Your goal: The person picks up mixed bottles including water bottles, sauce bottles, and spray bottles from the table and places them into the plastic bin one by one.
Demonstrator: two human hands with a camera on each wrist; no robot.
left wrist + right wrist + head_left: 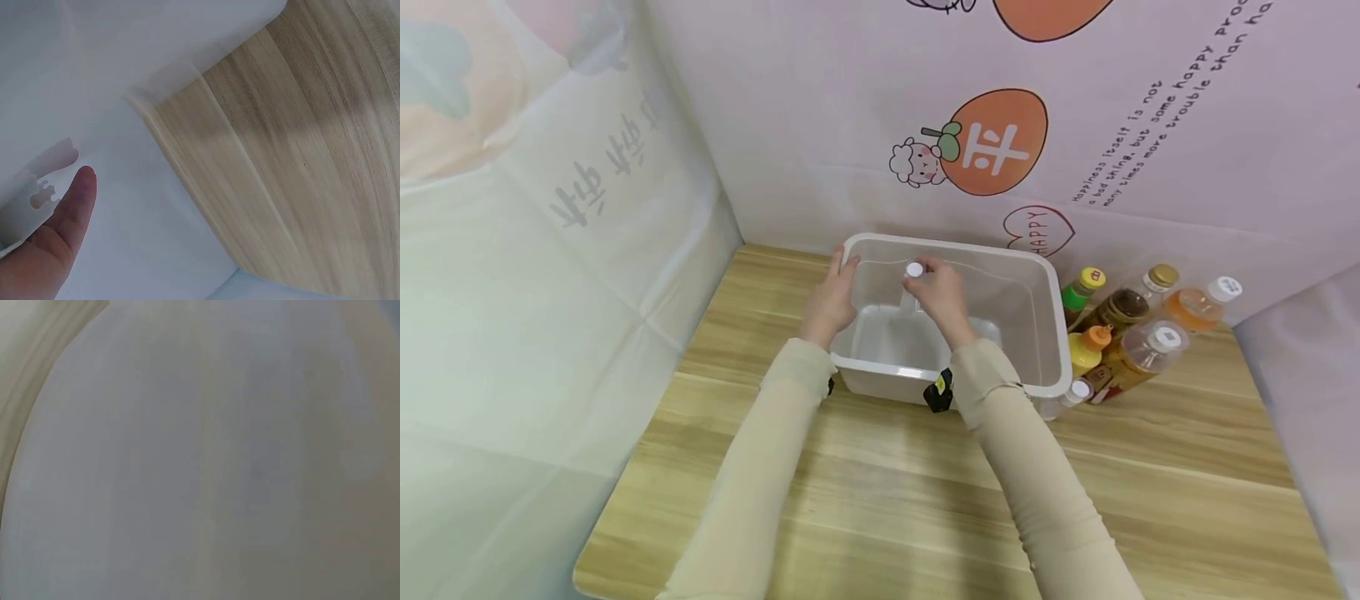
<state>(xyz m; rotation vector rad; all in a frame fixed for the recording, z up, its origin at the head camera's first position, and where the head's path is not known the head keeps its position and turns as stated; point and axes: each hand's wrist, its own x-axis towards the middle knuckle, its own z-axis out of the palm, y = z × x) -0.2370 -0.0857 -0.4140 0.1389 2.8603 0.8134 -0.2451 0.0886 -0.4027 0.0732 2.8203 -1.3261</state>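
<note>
A white plastic bin (955, 245) stands on the wooden table against the back cloth. At its left end my left hand (830, 307) grips the rim, with fingers on both sides of the wall. In the left wrist view, part of that hand (47, 256) lies against the pale plastic, and another fingertip shows faintly beyond it. Inside the bin, my right hand (942, 293) pinches a small clear bottle near its white cap (913, 270). The bottle is upright; whether its base touches the bin floor I cannot tell. Only the bin's blurred wall (187, 456) fills the right wrist view.
Right of the bin stand a yellow-capped bottle (1081, 292), a gold-capped dark bottle (1126, 307), an orange drink bottle (1197, 308), a yellow squeeze bottle (1084, 352), a large amber bottle (1131, 362) and a small white-capped bottle (1077, 392). Cloth walls enclose the table (865, 492).
</note>
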